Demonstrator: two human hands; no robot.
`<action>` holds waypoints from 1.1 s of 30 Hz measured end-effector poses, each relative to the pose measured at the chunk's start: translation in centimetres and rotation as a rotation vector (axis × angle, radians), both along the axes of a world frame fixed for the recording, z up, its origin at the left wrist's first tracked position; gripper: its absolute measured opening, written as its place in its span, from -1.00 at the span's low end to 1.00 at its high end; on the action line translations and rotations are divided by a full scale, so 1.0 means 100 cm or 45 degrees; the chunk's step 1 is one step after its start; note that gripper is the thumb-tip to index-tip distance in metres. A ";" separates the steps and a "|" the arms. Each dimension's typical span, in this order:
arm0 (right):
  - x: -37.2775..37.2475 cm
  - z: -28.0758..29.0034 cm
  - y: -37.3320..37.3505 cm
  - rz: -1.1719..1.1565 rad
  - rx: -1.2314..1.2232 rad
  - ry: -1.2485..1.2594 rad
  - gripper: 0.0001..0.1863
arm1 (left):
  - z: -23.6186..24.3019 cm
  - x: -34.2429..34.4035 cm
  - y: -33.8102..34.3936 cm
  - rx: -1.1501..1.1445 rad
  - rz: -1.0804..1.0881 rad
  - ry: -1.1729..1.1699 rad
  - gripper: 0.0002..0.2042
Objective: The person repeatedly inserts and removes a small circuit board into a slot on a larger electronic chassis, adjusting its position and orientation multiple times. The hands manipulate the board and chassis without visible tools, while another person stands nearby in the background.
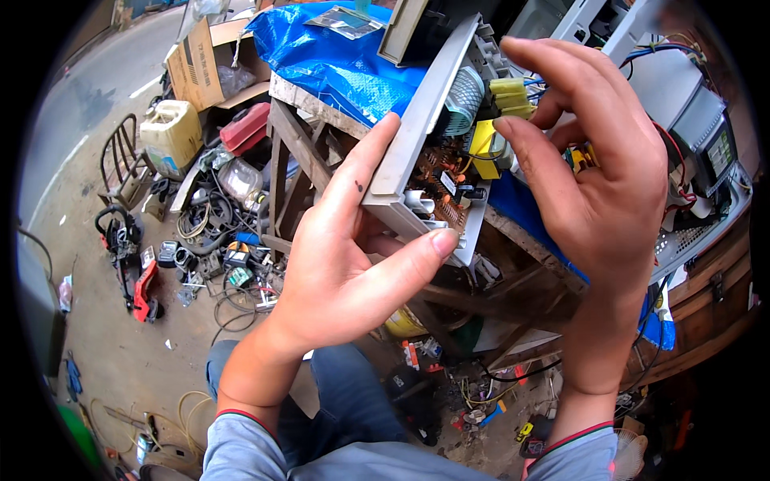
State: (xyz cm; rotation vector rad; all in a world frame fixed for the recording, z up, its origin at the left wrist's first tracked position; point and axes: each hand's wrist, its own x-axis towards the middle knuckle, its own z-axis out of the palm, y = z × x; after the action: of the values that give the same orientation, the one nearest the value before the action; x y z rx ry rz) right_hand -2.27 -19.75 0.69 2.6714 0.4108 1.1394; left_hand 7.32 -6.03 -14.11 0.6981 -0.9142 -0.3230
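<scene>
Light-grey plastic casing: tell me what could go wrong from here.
The casing might slip, since the left grip appears to hold it only at its near end. The right grip, open close to the yellow-wrapped, box-shaped component, might knock it. The brown circuit board lies exposed, so bare skin could get scratched.

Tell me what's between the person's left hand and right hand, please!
In the head view, a brown circuit board and a yellow boxy part lie between the left hand and right hand, inside an open grey casing.
</scene>
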 end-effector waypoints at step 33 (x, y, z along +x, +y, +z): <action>0.022 0.066 0.019 0.065 -1.349 0.624 -0.64 | 0.001 0.010 0.013 0.246 0.059 -0.194 -0.13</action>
State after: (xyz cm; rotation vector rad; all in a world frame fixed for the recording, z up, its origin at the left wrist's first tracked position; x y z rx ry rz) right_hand -0.04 -17.85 7.26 1.9110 0.8596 0.1103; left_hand 8.31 -4.76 -13.96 0.9306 -1.0184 -0.3226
